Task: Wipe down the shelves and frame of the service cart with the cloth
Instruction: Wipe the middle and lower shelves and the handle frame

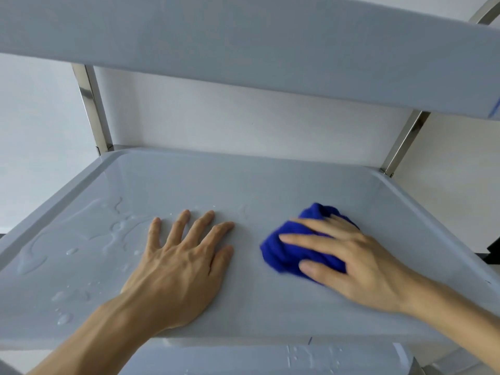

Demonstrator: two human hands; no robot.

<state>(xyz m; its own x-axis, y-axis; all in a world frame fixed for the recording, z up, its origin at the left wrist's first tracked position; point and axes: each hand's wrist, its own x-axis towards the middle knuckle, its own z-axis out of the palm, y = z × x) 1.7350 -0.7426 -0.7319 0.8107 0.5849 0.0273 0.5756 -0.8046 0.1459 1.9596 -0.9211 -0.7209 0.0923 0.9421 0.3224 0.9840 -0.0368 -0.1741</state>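
The grey middle shelf (243,182) of the service cart fills the head view, a shallow tray with a raised rim. My right hand (359,263) presses a bunched blue cloth (286,253) flat on the shelf's right half, fingers spread over it. My left hand (184,263) lies palm down on the shelf beside it, fingers apart, holding nothing. Water drops and streaks (113,231) cover the shelf's left part. The upper shelf (243,44) hangs overhead.
Steel frame posts stand at the back left (93,106) and back right (403,143) corners. A lower shelf (270,358) with water drops shows under the front rim. A white wall is behind the cart.
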